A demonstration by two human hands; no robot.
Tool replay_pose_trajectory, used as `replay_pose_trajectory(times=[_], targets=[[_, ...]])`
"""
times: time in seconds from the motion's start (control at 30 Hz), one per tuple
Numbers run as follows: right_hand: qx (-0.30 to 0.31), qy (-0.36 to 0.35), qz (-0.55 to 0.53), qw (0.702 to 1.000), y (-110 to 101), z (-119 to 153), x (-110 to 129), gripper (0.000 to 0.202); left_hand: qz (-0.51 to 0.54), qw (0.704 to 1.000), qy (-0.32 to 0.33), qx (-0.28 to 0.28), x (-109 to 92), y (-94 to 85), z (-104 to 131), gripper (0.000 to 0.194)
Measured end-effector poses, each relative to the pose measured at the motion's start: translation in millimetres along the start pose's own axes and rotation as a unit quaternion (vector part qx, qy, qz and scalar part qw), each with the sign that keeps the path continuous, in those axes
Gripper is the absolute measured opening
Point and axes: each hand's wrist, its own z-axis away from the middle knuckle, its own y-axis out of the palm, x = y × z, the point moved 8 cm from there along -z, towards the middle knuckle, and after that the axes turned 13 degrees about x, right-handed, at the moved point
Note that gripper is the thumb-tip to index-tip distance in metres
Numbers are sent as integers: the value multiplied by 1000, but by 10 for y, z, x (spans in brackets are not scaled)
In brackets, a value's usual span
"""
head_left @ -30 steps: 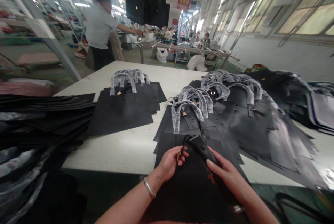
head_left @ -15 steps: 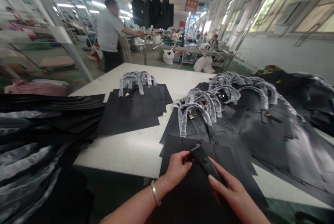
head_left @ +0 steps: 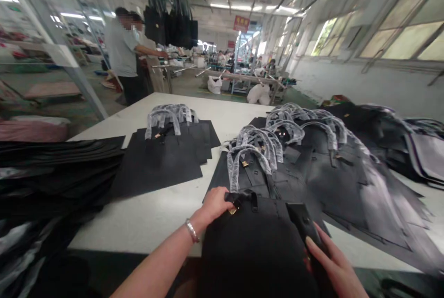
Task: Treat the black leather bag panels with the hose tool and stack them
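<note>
A black handbag piece lies in front of me over the near table edge. My left hand is closed on a short black strap with a gold clasp, at the top edge of this piece. My right hand grips a black tool that looks like a hair clipper, its wide head pointing up and left. The clipper head is over the right side of the handbag piece, apart from the strap. Just beyond is a stack of black handbags with plastic-wrapped handles.
Another handbag group lies on the white table. Black pieces are piled at the left, and more bags spread to the right. Beyond the table, a person stands near a rack with hanging bags.
My hands have drawn apart: the clipper has moved right and down, away from my left hand. My left hand now holds the strap, and its gold clasp has come into view.
</note>
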Motion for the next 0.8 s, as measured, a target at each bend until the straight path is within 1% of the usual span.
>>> replay_pose_trajectory(times=[0.07, 0.1, 0.13, 0.17, 0.2, 0.23, 0.3, 0.33, 0.37, 0.4, 0.43, 0.47, 0.5, 0.53, 0.57, 0.6, 0.63, 0.67, 0.7, 0.73, 0.77, 0.8], targets=[[-22, -2, -15, 1000, -55, 38, -9, 91, 71, 996, 28, 40, -15, -19, -45, 17], [-26, -1, -20, 999, -72, 53, -15, 91, 106, 992, 42, 46, -18, -74, -55, 18], [-24, 2, -24, 999, -82, 64, -22, 91, 136, 988, 52, 47, -7, -164, -55, 21], [-20, 4, -26, 999, -91, 73, -28, 92, 159, 984, 61, 42, 20, -294, -47, 25], [-15, 4, -26, 1000, -99, 79, -30, 92, 172, 982, 67, 33, 67, -468, -30, 29], [-8, 2, -25, 1000, -106, 81, -29, 91, 172, 982, 70, 23, 135, -681, -7, 33], [6, -1, -14, 1000, -119, 66, -24, 89, 127, 990, 57, -25, 336, -1244, 56, 39], [14, 1, -3, 1000, -124, 46, -22, 88, 70, 995, 23, -68, 476, -1575, 95, 40], [24, 4, 10, 1000, -126, 15, -14, 87, -1, 991, -39, -128, 631, -1921, 151, 39], [35, 7, 23, 999, -125, -25, 1, 86, -64, 967, -105, -222, 753, -2280, 253, 40], [46, 11, 37, 998, -123, -74, 25, 84, -109, 929, -155, -318, 805, -2560, 376, 42], [56, 15, 50, 997, -120, -131, 62, 81, -144, 893, -172, -391, 768, -2709, 470, 44], [68, 19, 60, 996, -112, -195, 113, 78, -164, 869, -156, -439, 665, -2717, 514, 45], [81, 23, 67, 994, -100, -264, 172, 73, -171, 866, -111, -456, 509, -2585, 498, 45], [94, 31, 69, 993, -87, -336, 233, 69, -164, 880, -48, -443, 321, -2328, 435, 40], [108, 42, 67, 991, -74, -407, 292, 66, -146, 906, 32, -395, 102, -1955, 332, 34], [122, 55, 63, 989, -59, -478, 348, 62, -126, 931, 112, -323, -131, -1496, 226, 30], [138, 69, 59, 986, -44, -545, 399, 60, -113, 947, 173, -245, -346, -999, 143, 30], [151, 85, 59, 983, -31, -609, 443, 58, -109, 955, 213, -173, -527, -510, 91, 33], [163, 101, 63, 979, -19, -671, 481, 57, -117, 957, 239, -115, -669, -68, 70, 38], [173, 117, 72, 975, -7, -732, 513, 56, -132, 955, 256, -74, -771, 297, 76, 45], [181, 133, 84, 971, 8, -792, 538, 55, -143, 953, 264, -50, -830, 567, 95, 52]])
